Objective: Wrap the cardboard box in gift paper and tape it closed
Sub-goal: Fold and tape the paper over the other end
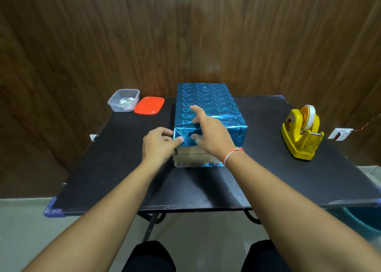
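The cardboard box [193, 151] lies lengthwise in the middle of the black table [127, 164], covered on top and sides by shiny blue gift paper [208, 102] with a heart pattern. Its near end shows bare cardboard below a folded-down blue flap, and a lower paper flap lies on the table. My left hand [158, 146] holds the near left corner, thumb pressing the folded paper there. My right hand [210, 133] rests over the near top edge with fingers spread, thumb pressing the flap against the end face.
A yellow tape dispenser [302, 135] with a tape roll stands at the right of the table. At the back left sit a clear plastic container [123, 100] with small pieces inside and its red lid [149, 105]. A wooden wall rises behind.
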